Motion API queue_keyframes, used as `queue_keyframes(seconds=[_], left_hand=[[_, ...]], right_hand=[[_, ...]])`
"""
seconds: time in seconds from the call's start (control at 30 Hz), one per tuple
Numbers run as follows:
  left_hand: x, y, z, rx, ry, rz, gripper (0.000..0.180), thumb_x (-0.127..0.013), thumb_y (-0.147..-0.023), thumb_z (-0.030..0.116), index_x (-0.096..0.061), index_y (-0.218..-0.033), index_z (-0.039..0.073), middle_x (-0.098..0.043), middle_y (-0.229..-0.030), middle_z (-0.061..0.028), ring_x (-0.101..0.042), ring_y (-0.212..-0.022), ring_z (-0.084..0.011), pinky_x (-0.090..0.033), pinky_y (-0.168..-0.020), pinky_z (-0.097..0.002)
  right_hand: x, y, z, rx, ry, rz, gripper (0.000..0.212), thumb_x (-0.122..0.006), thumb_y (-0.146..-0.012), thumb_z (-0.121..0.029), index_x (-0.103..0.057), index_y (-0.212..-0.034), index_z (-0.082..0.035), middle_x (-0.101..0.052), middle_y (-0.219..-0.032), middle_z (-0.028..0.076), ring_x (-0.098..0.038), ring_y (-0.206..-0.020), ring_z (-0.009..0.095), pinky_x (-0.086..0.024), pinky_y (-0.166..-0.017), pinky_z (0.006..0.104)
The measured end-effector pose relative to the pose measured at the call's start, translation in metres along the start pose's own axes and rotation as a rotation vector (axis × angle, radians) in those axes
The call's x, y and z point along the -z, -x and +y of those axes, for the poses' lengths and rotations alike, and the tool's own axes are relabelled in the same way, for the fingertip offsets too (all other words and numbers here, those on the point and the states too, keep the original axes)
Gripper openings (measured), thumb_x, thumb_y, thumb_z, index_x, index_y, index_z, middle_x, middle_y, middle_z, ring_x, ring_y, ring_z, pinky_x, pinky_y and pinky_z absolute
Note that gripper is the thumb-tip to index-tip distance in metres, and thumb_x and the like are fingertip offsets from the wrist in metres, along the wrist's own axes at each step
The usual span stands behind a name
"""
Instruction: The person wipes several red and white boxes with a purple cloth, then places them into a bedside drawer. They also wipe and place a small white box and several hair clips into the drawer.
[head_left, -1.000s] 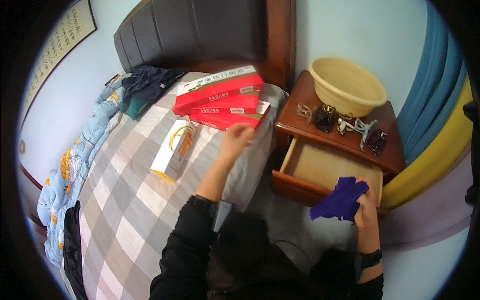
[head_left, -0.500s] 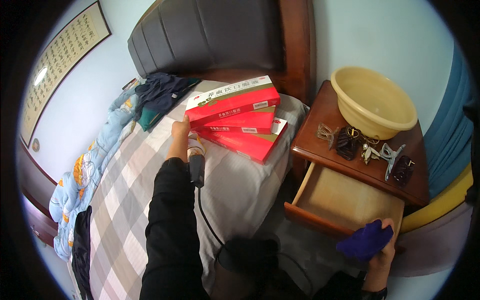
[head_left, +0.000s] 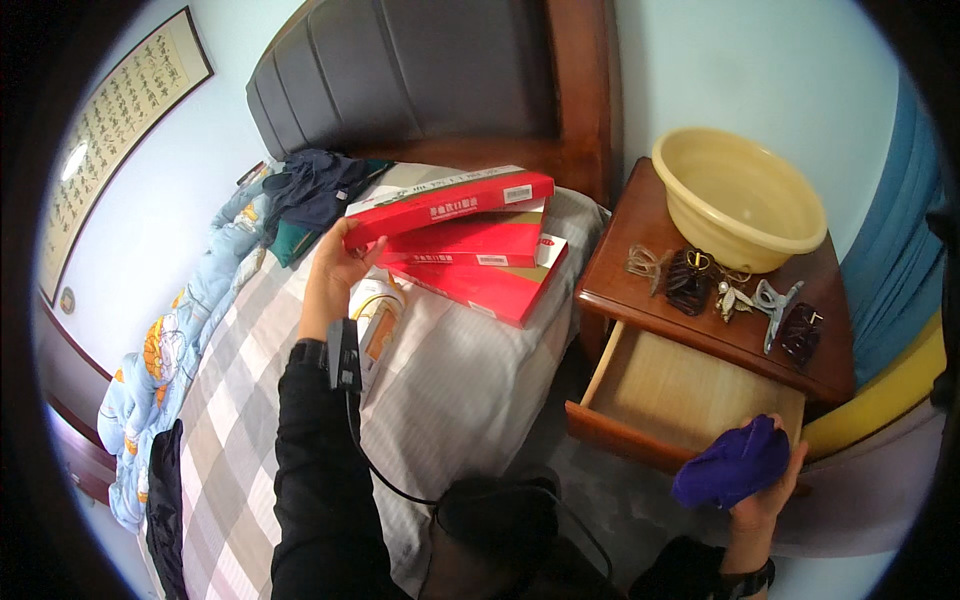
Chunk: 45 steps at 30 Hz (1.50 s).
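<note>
My left hand (head_left: 338, 268) grips the left end of the uppermost flat red box (head_left: 455, 203), its thumb along the near side. The box is tipped so its narrow side faces me. Under it, fanned out on the bed, lie a second red box (head_left: 470, 240) and a third red box (head_left: 500, 292). A white and orange container (head_left: 380, 325), partly hidden by my wrist, rests on the bed beside them. My right hand (head_left: 765, 495) holds a bunched purple cloth (head_left: 735, 465) over the front of the pulled-out drawer (head_left: 690, 385).
A cream plastic basin (head_left: 740, 200) and several hair clips (head_left: 690, 280) stand on the wooden nightstand (head_left: 622, 275). The checked bed (head_left: 250, 400) carries dark clothes (head_left: 315, 190) and a blue quilt (head_left: 195, 330). A black cable (head_left: 385, 480) runs from my left wrist.
My left hand has shifted left and turned, tilting the top box so less of its upper face shows. More of the white and orange container shows. My right hand still has the purple cloth.
</note>
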<state>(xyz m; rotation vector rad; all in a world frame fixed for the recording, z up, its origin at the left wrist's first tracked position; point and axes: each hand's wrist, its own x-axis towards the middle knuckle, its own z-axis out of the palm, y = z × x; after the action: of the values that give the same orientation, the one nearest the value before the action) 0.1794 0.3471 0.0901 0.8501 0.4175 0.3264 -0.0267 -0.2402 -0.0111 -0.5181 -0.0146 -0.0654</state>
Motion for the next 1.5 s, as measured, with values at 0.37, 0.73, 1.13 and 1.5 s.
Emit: queue_keyframes(seconds=[0.37, 0.73, 1.13, 1.5], left_hand=[[0.085, 0.208, -0.068, -0.111, 0.249, -0.303, 0.034, -0.061, -0.086, 0.006, -0.055, -0.120, 0.001, -0.060, -0.125, -0.0129, -0.056, -0.116, -0.0284, -0.048, -0.098, -0.0447], [0.057, 0.297, -0.126, 0.074, -0.149, -0.622, 0.069, -0.073, -0.080, 0.018, -0.039, -0.138, 0.001, -0.053, -0.132, -0.0130, -0.053, -0.120, -0.0298, -0.045, -0.099, -0.0465], [-0.046, 0.301, -0.167, -0.477, -0.351, -0.656, 0.062, -0.079, -0.076, 0.023, -0.050, -0.127, 0.001, -0.059, -0.118, -0.0135, -0.059, -0.107, -0.0249, -0.048, -0.092, -0.0377], [-0.044, 0.359, -0.182, -1.083, -0.749, -1.011, 0.033, -0.075, -0.075, 0.007, -0.059, -0.102, -0.003, -0.066, -0.103, -0.0265, -0.067, -0.097, -0.0408, -0.054, -0.083, -0.0466]], right_hand=[[-0.034, -0.004, 0.026, -0.191, -0.036, -0.085, 0.032, -0.057, -0.085, -0.023, -0.056, -0.115, -0.012, -0.059, -0.118, 0.014, -0.057, -0.108, 0.032, -0.047, -0.094, 0.0482], [-0.039, -0.019, -0.005, 0.007, 0.247, -0.139, 0.052, -0.077, -0.076, -0.022, -0.054, -0.119, -0.004, -0.059, -0.116, 0.010, -0.058, -0.106, 0.021, -0.048, -0.093, 0.0358], [0.006, -0.015, -0.066, 0.388, 0.640, 0.384, 0.040, -0.062, -0.094, -0.033, -0.054, -0.123, -0.006, -0.059, -0.114, 0.007, -0.056, -0.105, 0.016, -0.045, -0.093, 0.0295], [-0.034, 0.017, -0.053, 0.594, 0.385, 0.175, 0.025, -0.058, -0.090, -0.016, -0.057, -0.113, -0.005, -0.061, -0.109, 0.006, -0.061, -0.093, 0.016, -0.050, -0.083, 0.0293]])
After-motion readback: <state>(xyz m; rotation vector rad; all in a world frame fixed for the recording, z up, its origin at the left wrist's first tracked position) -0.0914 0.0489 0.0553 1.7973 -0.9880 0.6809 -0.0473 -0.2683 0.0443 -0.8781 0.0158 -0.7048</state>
